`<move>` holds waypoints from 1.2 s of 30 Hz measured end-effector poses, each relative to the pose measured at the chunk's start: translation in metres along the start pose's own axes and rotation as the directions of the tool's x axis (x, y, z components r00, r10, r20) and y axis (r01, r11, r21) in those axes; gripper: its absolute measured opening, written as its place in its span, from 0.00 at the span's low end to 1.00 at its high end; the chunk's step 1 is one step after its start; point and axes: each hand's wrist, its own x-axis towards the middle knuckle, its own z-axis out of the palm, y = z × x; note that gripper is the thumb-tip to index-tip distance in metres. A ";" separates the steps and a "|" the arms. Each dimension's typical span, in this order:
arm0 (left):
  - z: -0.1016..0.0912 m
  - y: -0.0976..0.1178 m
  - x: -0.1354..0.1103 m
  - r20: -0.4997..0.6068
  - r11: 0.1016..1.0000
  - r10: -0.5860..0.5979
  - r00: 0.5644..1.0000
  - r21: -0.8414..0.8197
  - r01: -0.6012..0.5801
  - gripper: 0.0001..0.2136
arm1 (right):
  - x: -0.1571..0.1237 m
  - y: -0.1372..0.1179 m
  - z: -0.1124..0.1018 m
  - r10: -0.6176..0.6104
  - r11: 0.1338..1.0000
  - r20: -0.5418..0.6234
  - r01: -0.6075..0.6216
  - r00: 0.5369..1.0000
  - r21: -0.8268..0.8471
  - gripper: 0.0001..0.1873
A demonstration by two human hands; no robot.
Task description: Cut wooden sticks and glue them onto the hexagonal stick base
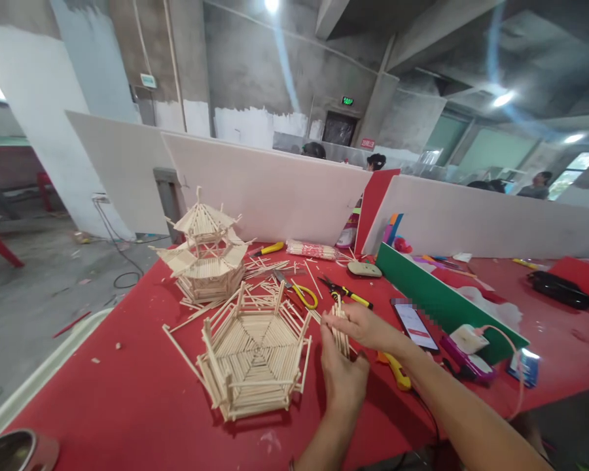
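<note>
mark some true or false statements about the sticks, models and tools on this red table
1. The left hand and right hand both hold the bundle of sticks. True.
2. The hexagonal stick base lies to the right of the hands. False: it lies to their left.
3. The stick pagoda stands beyond the hexagonal stick base. True.
4. The yellow-handled scissors are in the right hand. False: they lie on the red table.
5. The phone has a dark screen. False: its screen is lit.

L hand [343, 379] below R hand [368, 327], both gripping
</note>
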 end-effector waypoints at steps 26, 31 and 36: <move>0.029 -0.047 -0.001 -0.145 0.966 -0.157 0.977 0.182 0.183 0.37 | 0.244 0.099 -0.014 0.303 0.671 0.082 -0.151 0.949 -0.726 0.23; 0.022 -0.034 0.003 -0.138 0.959 -0.207 0.968 0.169 0.229 0.36 | 0.221 0.066 0.008 0.125 0.786 0.170 0.007 0.978 -0.618 0.21; 0.017 -0.026 0.009 -0.127 0.964 -0.189 0.974 0.164 0.209 0.36 | 0.197 0.041 0.044 0.011 0.852 0.326 0.162 0.945 -0.498 0.14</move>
